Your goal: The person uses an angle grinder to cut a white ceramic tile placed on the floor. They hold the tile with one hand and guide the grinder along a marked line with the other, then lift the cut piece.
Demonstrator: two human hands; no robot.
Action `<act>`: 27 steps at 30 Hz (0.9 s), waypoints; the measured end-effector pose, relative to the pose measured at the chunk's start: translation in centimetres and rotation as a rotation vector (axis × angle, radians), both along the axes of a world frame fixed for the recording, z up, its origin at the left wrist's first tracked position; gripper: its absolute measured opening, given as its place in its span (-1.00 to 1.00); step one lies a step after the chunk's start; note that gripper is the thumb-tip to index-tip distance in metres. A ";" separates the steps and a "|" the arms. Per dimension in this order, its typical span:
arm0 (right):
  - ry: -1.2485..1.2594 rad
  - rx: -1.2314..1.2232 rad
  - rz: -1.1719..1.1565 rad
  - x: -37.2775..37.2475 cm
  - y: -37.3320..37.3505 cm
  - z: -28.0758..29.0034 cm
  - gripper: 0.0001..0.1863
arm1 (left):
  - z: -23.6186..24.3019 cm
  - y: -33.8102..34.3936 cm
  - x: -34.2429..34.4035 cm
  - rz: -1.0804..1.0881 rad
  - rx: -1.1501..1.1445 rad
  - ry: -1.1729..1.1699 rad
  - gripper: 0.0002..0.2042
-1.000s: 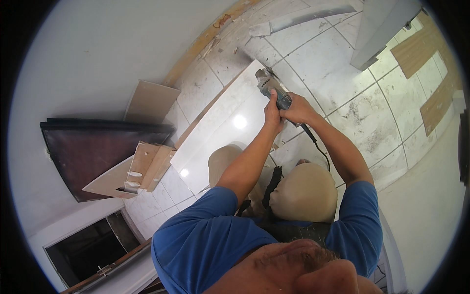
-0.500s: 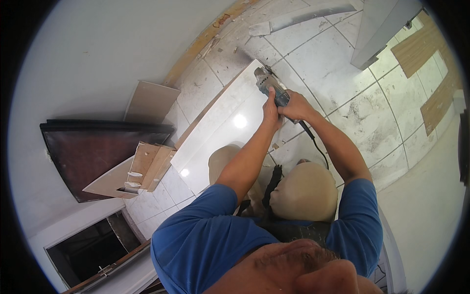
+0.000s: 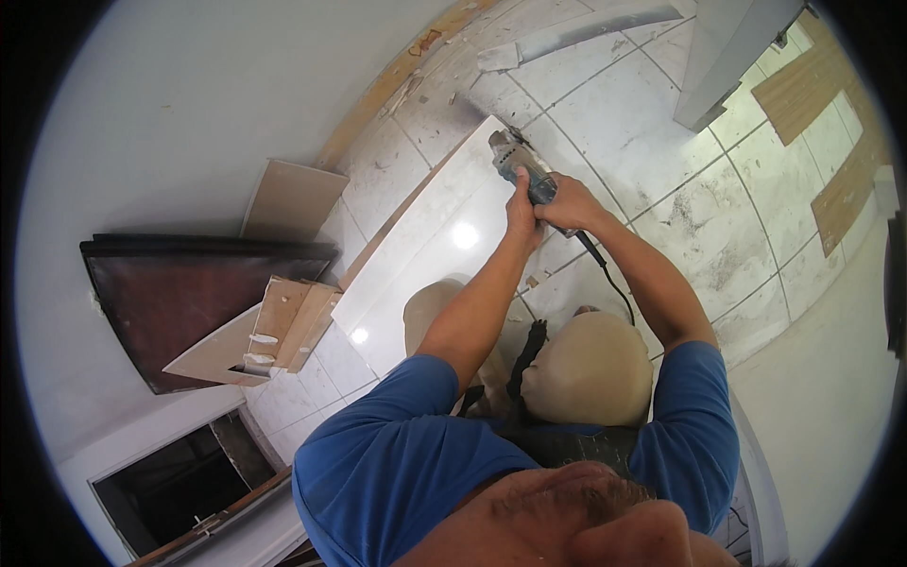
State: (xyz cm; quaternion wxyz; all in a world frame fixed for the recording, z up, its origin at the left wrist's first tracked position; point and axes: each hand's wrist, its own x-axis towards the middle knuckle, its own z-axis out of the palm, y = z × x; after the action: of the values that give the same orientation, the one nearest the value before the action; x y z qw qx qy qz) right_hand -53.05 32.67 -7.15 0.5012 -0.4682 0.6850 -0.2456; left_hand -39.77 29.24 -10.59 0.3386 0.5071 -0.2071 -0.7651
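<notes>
Both my hands grip an angle grinder (image 3: 535,180). My left hand (image 3: 522,213) wraps round its near side, thumb along the body. Beside it, my right hand (image 3: 573,204) holds the rear of the body, where a black cord (image 3: 609,272) trails back toward my knee. The grinder's head is at the far right edge of a glossy white tile (image 3: 430,227), which slants across the floor in front of me. Its disc is mostly hidden by the head. Dark dust marks the floor just past the tile's far corner.
Against the left wall lean a dark red framed panel (image 3: 189,302) and a beige tile piece (image 3: 291,200), with wooden boards (image 3: 293,321) close by. A long grey strip (image 3: 595,36) lies at the back. Wood-look planks (image 3: 803,99) and a white door edge (image 3: 723,66) are at right.
The grinder's head is slightly nearer to me along the tile's edge, a very small shift. Both hands keep the same grip; the view has moved slightly.
</notes>
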 end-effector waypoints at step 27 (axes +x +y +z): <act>-0.034 -0.007 -0.031 -0.5 2.6 1.2 -0.39 | 0.7 2.5 -0.4 0.016 0.014 0.010 -0.34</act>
State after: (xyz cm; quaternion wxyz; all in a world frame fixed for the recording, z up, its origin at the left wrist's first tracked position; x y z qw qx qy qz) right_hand -53.53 35.29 -6.00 0.5073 -0.4552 0.6825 -0.2638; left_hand -40.12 31.72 -9.87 0.3421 0.5073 -0.1962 -0.7662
